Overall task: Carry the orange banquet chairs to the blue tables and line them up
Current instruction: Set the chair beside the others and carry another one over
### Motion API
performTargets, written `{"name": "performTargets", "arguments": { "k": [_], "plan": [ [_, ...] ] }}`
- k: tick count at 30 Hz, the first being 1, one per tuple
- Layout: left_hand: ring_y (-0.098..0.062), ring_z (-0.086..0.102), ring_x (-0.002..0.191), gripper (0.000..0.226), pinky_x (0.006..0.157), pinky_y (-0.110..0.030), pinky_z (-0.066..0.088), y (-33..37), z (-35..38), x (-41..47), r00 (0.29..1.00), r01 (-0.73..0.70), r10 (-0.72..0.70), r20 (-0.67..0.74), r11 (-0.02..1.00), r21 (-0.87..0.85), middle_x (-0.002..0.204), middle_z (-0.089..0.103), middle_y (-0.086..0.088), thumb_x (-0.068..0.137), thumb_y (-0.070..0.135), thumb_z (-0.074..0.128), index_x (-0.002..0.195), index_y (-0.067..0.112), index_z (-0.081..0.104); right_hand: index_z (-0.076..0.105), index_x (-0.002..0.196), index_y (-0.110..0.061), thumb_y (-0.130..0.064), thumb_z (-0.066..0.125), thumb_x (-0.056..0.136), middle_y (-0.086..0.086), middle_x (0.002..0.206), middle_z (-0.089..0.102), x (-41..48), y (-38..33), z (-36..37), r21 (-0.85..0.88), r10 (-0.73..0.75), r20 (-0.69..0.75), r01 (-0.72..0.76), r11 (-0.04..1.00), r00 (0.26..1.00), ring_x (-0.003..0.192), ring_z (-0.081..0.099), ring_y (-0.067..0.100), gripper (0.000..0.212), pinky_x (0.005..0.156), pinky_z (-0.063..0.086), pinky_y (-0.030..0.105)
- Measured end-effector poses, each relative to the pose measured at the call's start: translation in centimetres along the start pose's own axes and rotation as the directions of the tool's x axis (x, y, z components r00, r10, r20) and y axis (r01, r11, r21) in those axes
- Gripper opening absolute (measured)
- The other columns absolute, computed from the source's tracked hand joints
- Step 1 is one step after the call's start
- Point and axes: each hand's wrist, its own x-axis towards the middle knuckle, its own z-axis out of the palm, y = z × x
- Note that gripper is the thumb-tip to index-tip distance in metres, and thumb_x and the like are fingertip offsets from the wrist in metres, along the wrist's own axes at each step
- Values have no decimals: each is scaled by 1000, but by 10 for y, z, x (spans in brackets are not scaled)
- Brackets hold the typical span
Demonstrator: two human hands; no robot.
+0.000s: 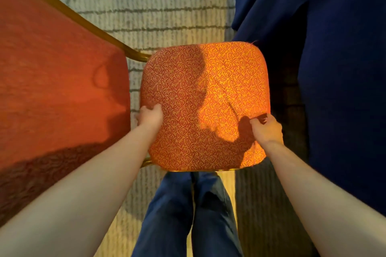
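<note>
The person is holding an orange banquet chair with a swirl-patterned square seat cushion (205,106) and a golden metal frame. The left grip (150,116) is closing round the left edge of this seat, with the thumb lying on top. The right grip (266,129) is curling round the right edge, its fingers pinching the fabric. I cannot tell if the chair is standing on the floor or hanging above it. Just right of the seat, a worktop draped in dark blue cloth (334,48) is hanging down. Left of the seat, a second orange-red upholstered chair with a golden frame (52,69) is standing very near. Beyond the seat, a pale carpet with dark lines (156,6) is showing, and legs in blue jeans (188,215) are standing just behind the seat.
</note>
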Motion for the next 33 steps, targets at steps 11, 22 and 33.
{"name": "performTargets", "arguments": {
  "k": [11,22,33],
  "plan": [
    [-20,59,73,27,67,-28,47,68,-61,-180,945,-125,129,300,992,-34,90,65,-5,97,32,43,95,12,60,46,140,-9,-30,56,93,12,128,61,-152,-52,-68,58,-182,217,174,983,959,116,58,29,52,91,41,27],
    [-9,41,53,11,47,-19,30,85,-129,-269,853,-378,373,364,924,-60,73,49,3,96,24,45,88,20,51,48,140,-7,-28,55,93,12,121,60,-242,-77,-115,135,-426,183,407,903,886,113,56,25,52,99,41,34],
    [-19,45,55,31,59,-28,35,103,-197,-265,725,-648,585,363,758,73,64,49,-6,94,18,46,64,15,50,57,122,-15,-29,57,90,3,103,55,-294,-110,-101,195,-482,82,461,866,872,93,51,19,35,80,42,31]
  ]
}}
